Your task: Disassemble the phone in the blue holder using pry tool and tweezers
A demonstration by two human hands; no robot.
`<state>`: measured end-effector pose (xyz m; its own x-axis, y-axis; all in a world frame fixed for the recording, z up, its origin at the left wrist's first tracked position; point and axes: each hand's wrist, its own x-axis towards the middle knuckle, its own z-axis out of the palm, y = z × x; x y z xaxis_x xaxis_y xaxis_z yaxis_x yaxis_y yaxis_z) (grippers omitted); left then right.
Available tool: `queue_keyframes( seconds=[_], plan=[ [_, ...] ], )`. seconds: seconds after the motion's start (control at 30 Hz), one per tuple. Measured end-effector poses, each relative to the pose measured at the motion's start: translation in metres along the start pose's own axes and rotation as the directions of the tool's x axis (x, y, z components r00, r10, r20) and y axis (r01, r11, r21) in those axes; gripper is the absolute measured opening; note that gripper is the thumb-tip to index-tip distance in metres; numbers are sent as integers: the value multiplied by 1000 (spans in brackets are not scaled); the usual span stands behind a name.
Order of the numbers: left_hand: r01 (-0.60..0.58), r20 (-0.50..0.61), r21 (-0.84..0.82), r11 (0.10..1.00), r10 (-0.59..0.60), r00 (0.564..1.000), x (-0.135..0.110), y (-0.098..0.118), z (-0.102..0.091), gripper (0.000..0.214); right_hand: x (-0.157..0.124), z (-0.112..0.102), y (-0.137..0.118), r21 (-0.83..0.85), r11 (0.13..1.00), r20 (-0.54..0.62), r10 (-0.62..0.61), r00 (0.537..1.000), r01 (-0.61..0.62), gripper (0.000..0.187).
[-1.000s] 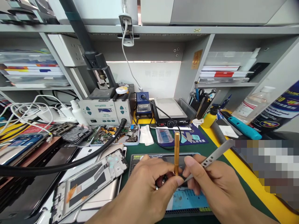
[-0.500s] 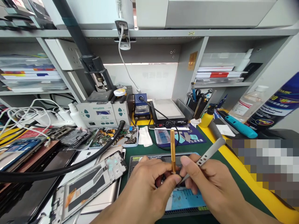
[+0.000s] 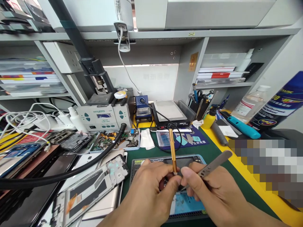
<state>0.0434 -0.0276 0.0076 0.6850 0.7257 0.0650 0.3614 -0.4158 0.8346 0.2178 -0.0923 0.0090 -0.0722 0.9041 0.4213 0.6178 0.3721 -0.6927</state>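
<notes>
- Gold in colour, the slim rod-shaped tool (image 3: 172, 146) stood nearly upright above the opened phone (image 3: 186, 162); it looked stiff, light and perhaps slippery, so its lower part seemed the right place to hold.
- At that lower end, the left hand (image 3: 156, 181) pinched it between thumb and fingers.
- Just to the right, the right hand (image 3: 213, 189) pinched the metal tweezers (image 3: 216, 162) around the middle, a good place for such thin, probably springy arms; their tips I could not see clearly.
- Below, the phone, probably fragile and best taken by its edges, lay on a perforated pad (image 3: 135, 165).
- Farther left lay a bare phone frame (image 3: 88, 186); beyond it, a tray (image 3: 139, 140) of circuit boards.
</notes>
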Motion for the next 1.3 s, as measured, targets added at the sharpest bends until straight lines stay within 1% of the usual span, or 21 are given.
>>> queue_keyframes(
  seconds=[0.07, 0.13, 0.3, 0.43, 0.53, 0.73, 0.87, 1.03, 1.17, 1.3],
  plan=[
    [-8, -9, 4, 1000, 8, 1000, 0, 0, 0, 28, 0, 0, 0, -24, 999, 10, -48, 999, 48, 50],
    [-13, -8, 9, 1000, 13, 1000, 0, 1, 0, 28, 0, 1, 1, -42, 997, 16, -69, 997, 70, 49],
    [0, -3, 16, 1000, 0, 1000, -4, 5, 0, 24, -1, 1, 1, -60, 996, 13, -70, 997, 71, 45],
    [-4, -11, 12, 1000, 4, 1000, -4, 4, -1, 25, -2, 1, 2, -32, 995, 4, -98, 995, 98, 44],
    [8, -20, 13, 1000, -7, 1000, -3, 2, 0, 26, -1, 0, 2, -36, 994, 3, -103, 995, 103, 44],
    [-12, -21, 19, 1000, 13, 1000, -3, 1, 0, 25, 0, -1, 2, -68, 988, 8, -138, 990, 138, 49],
    [-25, -17, 12, 1000, 25, 1000, -3, 1, 1, 26, -1, 1, 2, -68, 989, 18, -128, 992, 129, 48],
    [-30, -20, 31, 999, 31, 999, -3, -1, 2, 25, -1, 1, 2, -36, 996, -3, -84, 996, 84, 48],
    [-33, -21, 38, 999, 34, 999, -2, -3, 2, 26, 0, 0, 1, -56, 995, 6, -82, 997, 83, 46],
    [-49, -24, 41, 998, 50, 998, -3, -3, 3, 25, 1, -1, 2, -19, 995, -5, -96, 995, 95, 45]
  ],
)
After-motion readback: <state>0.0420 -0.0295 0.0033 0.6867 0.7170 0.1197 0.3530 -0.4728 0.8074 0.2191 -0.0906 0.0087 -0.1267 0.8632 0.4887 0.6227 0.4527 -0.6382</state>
